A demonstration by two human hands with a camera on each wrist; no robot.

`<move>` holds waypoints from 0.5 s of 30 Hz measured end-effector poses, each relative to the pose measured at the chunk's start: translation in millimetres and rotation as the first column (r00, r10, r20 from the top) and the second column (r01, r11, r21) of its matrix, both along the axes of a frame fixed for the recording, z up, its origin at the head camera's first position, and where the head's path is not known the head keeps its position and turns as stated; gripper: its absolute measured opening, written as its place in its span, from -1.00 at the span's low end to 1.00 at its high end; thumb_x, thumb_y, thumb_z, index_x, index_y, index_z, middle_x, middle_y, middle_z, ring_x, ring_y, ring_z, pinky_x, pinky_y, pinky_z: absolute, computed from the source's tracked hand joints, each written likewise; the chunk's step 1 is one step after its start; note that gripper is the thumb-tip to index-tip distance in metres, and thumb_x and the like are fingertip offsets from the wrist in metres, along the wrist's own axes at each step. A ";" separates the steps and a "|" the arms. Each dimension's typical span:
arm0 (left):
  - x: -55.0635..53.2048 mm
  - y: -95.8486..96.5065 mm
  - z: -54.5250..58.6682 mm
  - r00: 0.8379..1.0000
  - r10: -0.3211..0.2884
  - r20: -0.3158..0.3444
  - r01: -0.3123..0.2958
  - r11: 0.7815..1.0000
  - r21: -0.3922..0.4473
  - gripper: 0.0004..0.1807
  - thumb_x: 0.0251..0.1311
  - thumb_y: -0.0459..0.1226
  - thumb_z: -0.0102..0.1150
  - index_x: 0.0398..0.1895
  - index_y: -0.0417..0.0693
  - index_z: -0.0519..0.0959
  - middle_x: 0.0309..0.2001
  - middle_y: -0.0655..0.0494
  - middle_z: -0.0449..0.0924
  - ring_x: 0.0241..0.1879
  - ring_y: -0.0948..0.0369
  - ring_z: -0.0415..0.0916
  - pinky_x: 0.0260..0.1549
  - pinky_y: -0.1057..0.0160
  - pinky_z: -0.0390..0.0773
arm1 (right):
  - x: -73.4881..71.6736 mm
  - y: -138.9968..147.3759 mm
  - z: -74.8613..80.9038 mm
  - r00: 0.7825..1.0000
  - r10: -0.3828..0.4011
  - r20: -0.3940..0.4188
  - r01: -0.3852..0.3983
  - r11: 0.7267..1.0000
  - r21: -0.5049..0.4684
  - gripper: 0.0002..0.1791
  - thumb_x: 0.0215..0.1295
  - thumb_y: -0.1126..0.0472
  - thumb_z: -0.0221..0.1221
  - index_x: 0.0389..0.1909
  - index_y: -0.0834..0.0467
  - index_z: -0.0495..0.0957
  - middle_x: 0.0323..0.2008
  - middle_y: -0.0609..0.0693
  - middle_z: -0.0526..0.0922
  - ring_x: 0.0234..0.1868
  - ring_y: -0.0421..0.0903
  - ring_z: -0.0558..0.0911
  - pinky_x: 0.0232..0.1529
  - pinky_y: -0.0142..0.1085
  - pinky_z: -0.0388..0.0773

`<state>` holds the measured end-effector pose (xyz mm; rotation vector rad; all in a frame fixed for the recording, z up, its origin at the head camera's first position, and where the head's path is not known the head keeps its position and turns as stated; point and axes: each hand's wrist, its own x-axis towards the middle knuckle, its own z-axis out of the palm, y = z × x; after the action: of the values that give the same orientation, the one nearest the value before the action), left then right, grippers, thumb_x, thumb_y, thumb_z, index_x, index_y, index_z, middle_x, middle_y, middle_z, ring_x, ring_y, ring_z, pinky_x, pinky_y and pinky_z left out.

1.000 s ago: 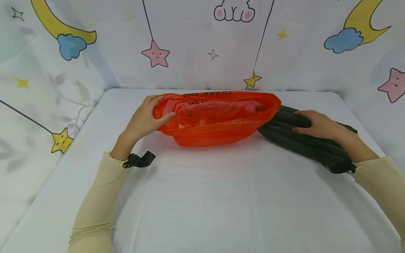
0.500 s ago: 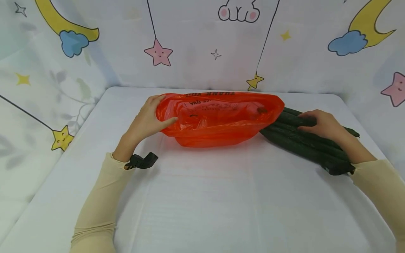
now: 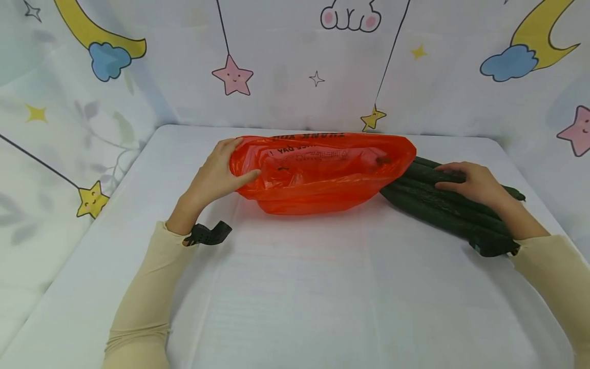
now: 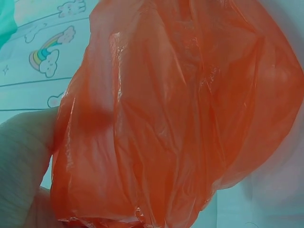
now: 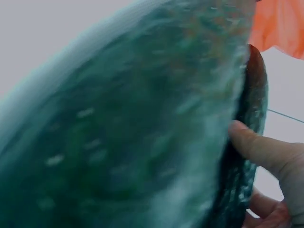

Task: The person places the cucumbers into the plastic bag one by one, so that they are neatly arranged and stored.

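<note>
A thin red-orange plastic bag (image 3: 295,192) with dark lettering sits on the table, its wide mouth facing me. At its left end is my left hand (image 3: 216,171), the thumb stretched into the mouth and the other fingers spread along the rim. In the left wrist view, the bag's crinkled film (image 4: 156,114) covers the thumb tip. To the right lie several long dark green cucumbers (image 3: 433,210) side by side, their far ends close to the bag. My right hand (image 3: 475,182) grips the uppermost one; in the right wrist view its thumb (image 5: 256,145) presses against a green skin.
A white cloth covers the table (image 3: 295,287), and a patterned curtain (image 3: 276,61) with moons and stars rises behind and beside it. A black strap device (image 3: 209,233) sits on the left wrist, another (image 3: 493,246) on the right.
The head view has shifted slightly. Both hands, the bag and the cucumbers keep their places relative to one another.
</note>
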<state>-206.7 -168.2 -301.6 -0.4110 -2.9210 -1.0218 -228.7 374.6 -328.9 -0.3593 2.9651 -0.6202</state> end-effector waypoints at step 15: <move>-2.4 1.0 -1.8 1.000 0.000 0.002 0.000 1.000 -0.008 -0.10 0.16 0.00 0.24 0.49 -0.17 0.11 0.42 -0.17 0.11 0.33 -0.11 0.19 0.14 -0.22 0.42 | 2.7 5.9 -8.8 0.988 -0.002 -0.154 -0.018 0.991 -0.129 -0.52 0.23 0.20 0.30 0.15 0.26 0.53 0.05 0.35 0.53 0.00 -0.09 0.43 -0.03 -0.07 0.34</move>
<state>-209.1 -167.2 -303.4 -0.4112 -2.9277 -1.0114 -226.0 380.4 -337.7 -0.4492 3.0742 -0.8237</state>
